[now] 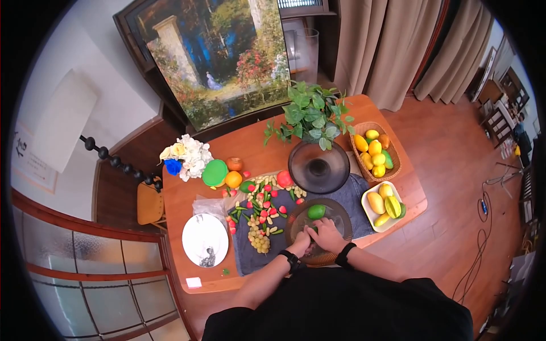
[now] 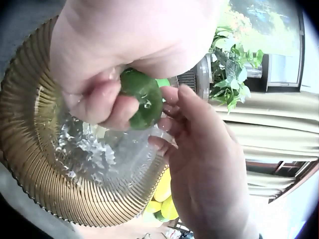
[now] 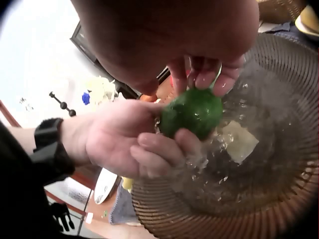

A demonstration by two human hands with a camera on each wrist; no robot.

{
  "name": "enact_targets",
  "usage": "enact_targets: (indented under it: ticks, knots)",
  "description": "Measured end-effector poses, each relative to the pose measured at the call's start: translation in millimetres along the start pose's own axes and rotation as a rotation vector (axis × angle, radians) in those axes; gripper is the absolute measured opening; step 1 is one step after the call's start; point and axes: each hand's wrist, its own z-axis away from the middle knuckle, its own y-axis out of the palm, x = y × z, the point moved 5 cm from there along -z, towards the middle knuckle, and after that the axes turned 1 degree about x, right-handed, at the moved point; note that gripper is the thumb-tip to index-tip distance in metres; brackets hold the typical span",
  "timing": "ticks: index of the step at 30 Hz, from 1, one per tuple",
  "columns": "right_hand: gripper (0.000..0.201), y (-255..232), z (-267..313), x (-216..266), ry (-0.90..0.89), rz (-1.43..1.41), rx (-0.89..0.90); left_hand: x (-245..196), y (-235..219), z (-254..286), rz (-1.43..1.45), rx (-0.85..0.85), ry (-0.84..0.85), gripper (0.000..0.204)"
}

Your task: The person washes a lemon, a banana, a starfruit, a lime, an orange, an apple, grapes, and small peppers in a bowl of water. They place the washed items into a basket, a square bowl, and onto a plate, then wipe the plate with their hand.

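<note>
Green fruit (image 2: 143,99), wet, sits within the curled fingers of the left hand (image 1: 300,243) and against the fingertips of the right hand (image 1: 329,234), over the water in the ribbed bowl (image 2: 30,144).

The desk (image 1: 239,165) spreads ahead of the hands and to both sides; the painting (image 1: 222,57) stands beyond its far edge, ahead and left of the hands; the dark cloth (image 1: 246,258) lies under the bowl and leftward of the left hand; the leafy plant (image 1: 313,111) is farthest ahead on the desk; the bowl is directly below both hands; the dark glass dish (image 1: 298,165) is just past it, ahead of the hands; the wicker basket (image 1: 392,175) of yellow, orange and green fruit is ahead and right; the white plate (image 1: 199,236) is well left of the left hand; the pale tray (image 1: 371,219) of yellow and green fruit is to the right of the right hand.

The left hand is closed round the fruit, gripping it; the right hand is relaxed, its loosely bent fingers touching the fruit; the grapes (image 1: 260,243) are left of the left hand; the second green fruit (image 1: 316,212) is just ahead of the hands; the orange (image 1: 233,179) is farther ahead and left.
</note>
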Motion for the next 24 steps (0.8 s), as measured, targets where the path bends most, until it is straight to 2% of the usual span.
enact_targets:
  ticks: [2,4,5,6,8,9,11,13,14,15,16,17,18,19,20,21,22,23,24]
  knots:
    - [0.051,9,-4,-7,0.035,0.092,-0.002,-1,6,2,0.026,-0.006,0.006,0.061]
    - [0.051,16,-6,-19,0.320,-0.203,0.172,-12,8,12,-0.112,-0.057,0.081,0.065]
    - [0.050,24,-11,-26,0.216,-0.227,0.117,-14,9,17,-0.118,-0.059,0.083,0.065]
    - [0.050,34,-16,-37,0.217,-0.230,0.112,-16,8,21,-0.107,-0.077,0.097,0.068]
    - [0.052,49,-21,-43,0.026,-0.164,0.193,-16,1,18,-0.102,-0.092,0.110,0.071]
    - [0.052,45,-22,-41,0.030,-0.167,0.188,-16,-6,10,-0.200,-0.066,0.177,0.072]
    - [0.047,60,-12,-60,0.781,-0.937,0.405,-16,-10,4,-0.303,-0.040,0.247,0.074]
    - [0.045,53,-12,-56,0.778,-1.039,0.430,-25,-9,9,-0.522,-0.080,0.323,0.074]
    - [0.042,52,-13,-52,0.777,-1.137,0.460,-28,-4,19,-0.523,-0.084,0.327,0.074]
    - [0.042,55,-12,-49,0.773,-1.137,0.459,-26,2,29,-0.354,-0.073,0.245,0.074]
    - [0.043,60,-11,-42,0.801,-1.252,0.445,-28,7,37,-0.185,-0.060,0.166,0.074]
    - [0.043,60,-11,-37,0.826,-1.365,0.430,-31,5,34,-0.185,-0.060,0.172,0.074]
    - [0.043,56,-12,-35,0.821,-1.364,0.429,-27,6,30,0.005,0.083,0.038,0.074]
    - [0.043,53,-11,-35,0.767,-1.218,0.469,-24,9,28,0.195,0.225,-0.098,0.074]
    - [0.043,52,-10,-36,0.713,-1.072,0.506,-23,4,23,0.193,0.225,-0.096,0.074]
    - [0.045,54,-13,-42,0.538,-0.862,0.629,-21,3,19,0.250,0.286,-0.085,0.074]
    - [0.045,56,-10,-47,0.536,-0.862,0.627,-19,3,16,0.304,0.346,-0.073,0.074]
    - [0.047,45,-12,-40,0.272,-0.533,0.595,-19,1,17,0.330,0.304,-0.032,0.062]
    - [0.050,39,-10,-33,0.015,-0.203,0.548,-18,2,17,0.327,0.306,-0.030,0.062]
